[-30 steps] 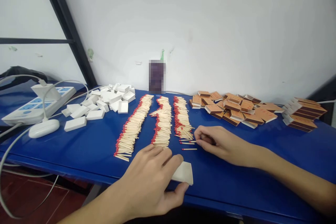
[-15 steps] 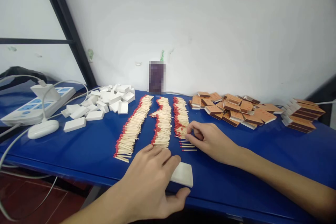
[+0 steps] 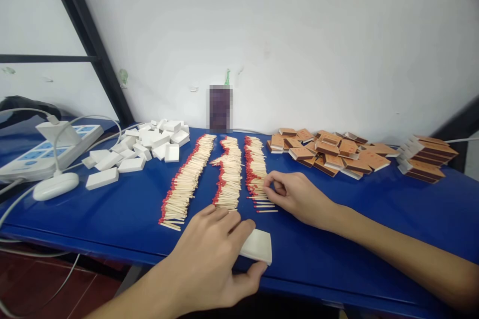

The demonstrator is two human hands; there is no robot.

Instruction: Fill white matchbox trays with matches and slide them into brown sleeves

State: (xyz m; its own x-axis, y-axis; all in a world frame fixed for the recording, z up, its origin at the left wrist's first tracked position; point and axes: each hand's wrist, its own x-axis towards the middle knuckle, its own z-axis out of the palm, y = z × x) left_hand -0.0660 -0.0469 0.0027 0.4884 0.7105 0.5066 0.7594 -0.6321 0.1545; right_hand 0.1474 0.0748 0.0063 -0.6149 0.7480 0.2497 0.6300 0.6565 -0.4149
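Observation:
A white matchbox tray (image 3: 258, 246) lies near the table's front edge. My left hand (image 3: 213, 256) spans it, with the index finger at its far side and the thumb against its near edge; the palm hides its left end. Over the rightmost row of red-tipped matches (image 3: 256, 159), my right hand (image 3: 295, 194) is pinched, thumb and index finger together at the match ends. Any match between those fingertips is too small to make out. Several matches lie apart below that row. Two more rows, the middle matches (image 3: 229, 174) and the left matches (image 3: 187, 184), lie alongside.
White matchbox trays (image 3: 140, 144) are heaped at the back left, beside a power strip (image 3: 48, 154) with cables. Orange-brown matchbox sleeves (image 3: 329, 152) form a pile at the back right, near a stack of matchboxes (image 3: 426, 157). A blurred dark rectangle (image 3: 220, 109) stands against the wall.
My left thumb has drawn in against the near edge of the tray. My right hand stays pinched at the rightmost matches. The whole view has shifted slightly.

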